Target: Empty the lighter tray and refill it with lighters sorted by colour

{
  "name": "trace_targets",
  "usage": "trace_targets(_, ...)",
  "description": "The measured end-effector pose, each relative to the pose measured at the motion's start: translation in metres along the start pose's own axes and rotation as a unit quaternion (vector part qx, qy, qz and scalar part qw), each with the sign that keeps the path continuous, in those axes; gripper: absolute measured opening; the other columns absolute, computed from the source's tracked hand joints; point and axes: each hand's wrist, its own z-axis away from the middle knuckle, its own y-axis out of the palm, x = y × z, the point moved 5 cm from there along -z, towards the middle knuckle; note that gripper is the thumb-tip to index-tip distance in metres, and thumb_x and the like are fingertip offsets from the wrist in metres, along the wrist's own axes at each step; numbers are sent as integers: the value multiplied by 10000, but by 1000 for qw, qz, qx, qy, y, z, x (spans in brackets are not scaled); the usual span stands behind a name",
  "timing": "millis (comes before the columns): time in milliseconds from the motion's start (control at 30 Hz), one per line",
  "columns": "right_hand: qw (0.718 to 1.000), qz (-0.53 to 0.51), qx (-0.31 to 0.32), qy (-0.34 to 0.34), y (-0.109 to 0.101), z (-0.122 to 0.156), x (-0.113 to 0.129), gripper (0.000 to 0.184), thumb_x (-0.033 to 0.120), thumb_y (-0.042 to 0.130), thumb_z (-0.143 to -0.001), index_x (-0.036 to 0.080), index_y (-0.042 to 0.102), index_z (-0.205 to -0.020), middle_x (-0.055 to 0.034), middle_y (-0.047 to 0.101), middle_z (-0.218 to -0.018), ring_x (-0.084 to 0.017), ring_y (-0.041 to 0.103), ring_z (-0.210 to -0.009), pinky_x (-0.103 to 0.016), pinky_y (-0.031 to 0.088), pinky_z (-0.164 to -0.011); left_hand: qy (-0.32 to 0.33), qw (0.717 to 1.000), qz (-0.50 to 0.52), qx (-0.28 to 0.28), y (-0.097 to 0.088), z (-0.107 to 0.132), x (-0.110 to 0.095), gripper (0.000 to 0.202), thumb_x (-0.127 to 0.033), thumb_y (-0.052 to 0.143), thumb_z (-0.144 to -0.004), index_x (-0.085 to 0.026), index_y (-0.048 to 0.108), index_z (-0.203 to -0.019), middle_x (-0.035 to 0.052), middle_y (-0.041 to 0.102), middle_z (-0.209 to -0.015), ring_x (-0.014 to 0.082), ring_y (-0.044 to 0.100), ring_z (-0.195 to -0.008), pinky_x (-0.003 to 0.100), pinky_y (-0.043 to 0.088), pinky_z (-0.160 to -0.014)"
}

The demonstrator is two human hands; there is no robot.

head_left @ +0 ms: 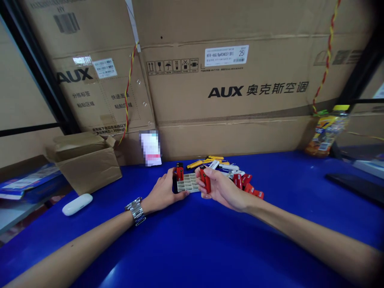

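A small grey grid tray [186, 185] lies on the blue table [192, 240]. My left hand [163, 192], a metal watch on its wrist, rests against the tray's left side with its fingers curled round the edge. One red lighter [179, 171] stands upright in the tray's far left cell. My right hand [220, 188] is closed on another red lighter [206, 181], held just right of the tray. A pile of red, yellow and white lighters [237, 176] lies behind and to the right of that hand.
Large AUX cardboard boxes [228, 92] wall off the back. An open small carton [87, 160] stands at the left, a white case [77, 204] in front of it. A plastic jar with a yellow lid [328, 130] stands at the back right.
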Motion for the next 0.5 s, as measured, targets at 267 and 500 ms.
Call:
trace_targets(267, 995, 95, 0, -26, -9, -5, -6, 264, 479, 355, -918, 225, 418, -884, 42, 360, -649, -106, 289, -532, -264, 284, -500, 12, 1000, 6, 2, 1, -1, 0, 785, -532, 655, -710, -158, 327, -1317, 165, 566, -1199, 335, 550, -1088, 505, 432, -902)
trace_targets(500, 958, 278, -27, -66, -12, -3, 9, 236, 477, 365, -944, 241, 357, -946, 16, 495, -760, -123, 473, -617, -301, 423, -592, 15, 1000, 12, -7, -1, 1, 2, 785, -537, 664, -692, -165, 337, -1301, 161, 591, -1151, 353, 571, -1071, 519, 439, -889)
